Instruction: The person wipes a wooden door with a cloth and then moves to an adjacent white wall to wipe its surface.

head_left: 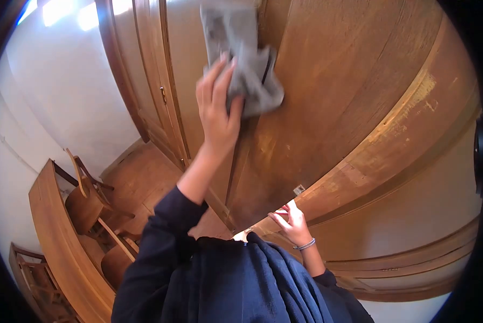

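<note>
My left hand (217, 110) presses a crumpled grey cloth (244, 64) against the face of a brown wooden door (317, 97). The cloth is slightly blurred and spreads out above and to the right of my fingers. Lower down, my right hand (292, 223) is at the near edge of the same door, thumb out to the left and fingertips partly hidden at the edge. It appears to hold the door there. A small metal latch plate (299, 190) sits on the door edge just above that hand. A bracelet (305, 244) circles my right wrist.
More wooden cabinet doors with a metal handle (163, 95) stand on the left. Beyond them are a white wall (63, 81), a long wooden table (63, 231) and wooden chairs (85, 210) on a reddish floor (144, 177). Worn, yellowish patches mark the wooden frame (392, 126) at right.
</note>
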`<state>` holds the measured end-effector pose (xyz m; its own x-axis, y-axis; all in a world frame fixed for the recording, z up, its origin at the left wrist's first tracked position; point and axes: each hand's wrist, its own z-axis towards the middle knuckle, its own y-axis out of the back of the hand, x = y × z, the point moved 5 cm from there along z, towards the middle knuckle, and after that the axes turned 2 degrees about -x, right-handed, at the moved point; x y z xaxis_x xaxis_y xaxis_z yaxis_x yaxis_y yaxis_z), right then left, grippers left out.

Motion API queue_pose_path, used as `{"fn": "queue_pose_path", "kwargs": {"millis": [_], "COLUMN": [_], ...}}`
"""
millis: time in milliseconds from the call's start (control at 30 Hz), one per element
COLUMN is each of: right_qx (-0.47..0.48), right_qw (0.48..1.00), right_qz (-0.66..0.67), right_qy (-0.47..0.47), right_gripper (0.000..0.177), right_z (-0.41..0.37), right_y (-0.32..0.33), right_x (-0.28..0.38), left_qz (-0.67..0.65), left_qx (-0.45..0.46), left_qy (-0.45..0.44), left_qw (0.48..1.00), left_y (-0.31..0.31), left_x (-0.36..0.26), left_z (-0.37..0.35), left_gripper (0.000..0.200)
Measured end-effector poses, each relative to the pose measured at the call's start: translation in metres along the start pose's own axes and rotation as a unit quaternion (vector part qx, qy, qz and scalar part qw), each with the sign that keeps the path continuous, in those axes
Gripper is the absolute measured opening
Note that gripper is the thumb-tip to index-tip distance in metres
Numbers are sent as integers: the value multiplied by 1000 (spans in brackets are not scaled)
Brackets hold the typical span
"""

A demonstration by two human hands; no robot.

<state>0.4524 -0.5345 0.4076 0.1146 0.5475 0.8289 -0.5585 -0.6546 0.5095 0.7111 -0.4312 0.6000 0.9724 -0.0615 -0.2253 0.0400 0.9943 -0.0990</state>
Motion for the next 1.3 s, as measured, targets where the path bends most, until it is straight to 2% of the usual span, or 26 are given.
{"fn": "queue_pose_path", "kwargs": {"millis": [67,133,200,267,367,467,567,600,667,700,767,800,867,900,1000,1033,1100,1200,1300], "right_qx": [-9,-22,-67,-98,-113,-126,-129,-150,-184,-194,-190,-190,-202,-209,-227,-234,-236,-261,-272], "right_qw": [1000,1000,997,995,992,987,979,980,980,976,976,976,973,971,964,962,961,954,944], "right_qz": [-14,-10,-21,-7,-32,-68,-87,-74,-49,4,-17,-26,-22,-11,-7,-2,14,32,102], "right_qy": [9,10,-19,-15,-40,-75,-133,-110,-61,-98,-103,-105,-106,-111,-142,-138,-142,-146,-159], "right_gripper": [42,41,45,47,50,55,53,50,45,39,39,39,38,39,40,40,41,42,45], "right_z": [0,0,-1,-1,-1,-5,-6,-6,-4,-8,-10,-12,-3,-5,-8,-9,-5,8,18], "right_y": [2,2,-3,-9,-11,-18,-26,-26,-34,-35,-29,-27,-39,-38,-40,-41,-44,-37,-35], "right_x": [5,5,-8,-16,-9,-14,-27,-25,-23,-32,-31,-28,-10,-14,-10,-10,-16,5,5], "left_qz": [-2,21,-32,-16,58,40,81,54,92,79,55,63,72,54,64,86,83,57,29], "left_qx": [-14,7,-13,-28,-101,-97,-130,-132,-82,-73,-53,-54,-55,-40,-13,-11,29,6,-26], "left_qy": [-45,-22,-69,-51,-84,-66,-81,-69,-13,20,87,74,22,32,131,138,190,127,-5], "left_qw": [999,1000,997,998,990,992,985,987,992,994,993,994,996,997,989,987,978,990,999], "left_y": [-6,-13,-17,-24,-30,-27,-33,-34,-20,-16,-11,-7,9,13,26,31,39,27,9], "left_x": [-1,6,0,18,67,97,146,166,183,189,216,237,270,279,263,262,247,260,263], "left_z": [57,105,148,174,211,249,275,281,281,273,239,212,145,103,-41,-88,-135,-85,53], "left_gripper": [52,48,45,44,44,45,45,44,45,45,45,45,44,46,51,53,54,57,51]}}
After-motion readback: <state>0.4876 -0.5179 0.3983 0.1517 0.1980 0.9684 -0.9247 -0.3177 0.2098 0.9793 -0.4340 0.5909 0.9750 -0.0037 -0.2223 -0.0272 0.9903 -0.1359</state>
